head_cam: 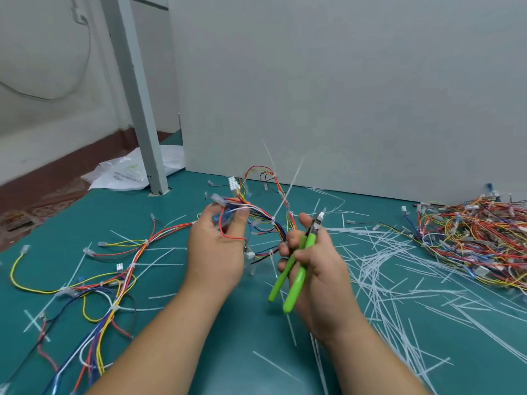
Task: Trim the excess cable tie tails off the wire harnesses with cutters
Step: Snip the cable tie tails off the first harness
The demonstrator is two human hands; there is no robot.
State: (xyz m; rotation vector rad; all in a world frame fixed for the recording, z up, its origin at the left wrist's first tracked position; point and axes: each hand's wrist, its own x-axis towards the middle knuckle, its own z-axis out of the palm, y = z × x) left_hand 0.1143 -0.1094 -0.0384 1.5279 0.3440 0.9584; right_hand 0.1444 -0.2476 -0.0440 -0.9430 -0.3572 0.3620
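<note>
My left hand (pixel 216 246) grips a multicoloured wire harness (pixel 256 206) held up over the green table, its wires looping between both hands. Two long white cable tie tails (pixel 291 183) stick up from the harness. My right hand (pixel 319 260) holds green-handled cutters (pixel 296 269), jaws pointing up and away beside the harness, not touching a tail. The fingers of that hand also pinch some of the harness wires.
A second harness (pixel 114 280) lies spread on the green table (pixel 242 337) at the left. A large pile of harnesses (pixel 470 240) sits at the far right. Many cut white tie tails (pixel 379 266) litter the right side. A white panel (pixel 342 95) stands behind; a grey post (pixel 137 109) at left.
</note>
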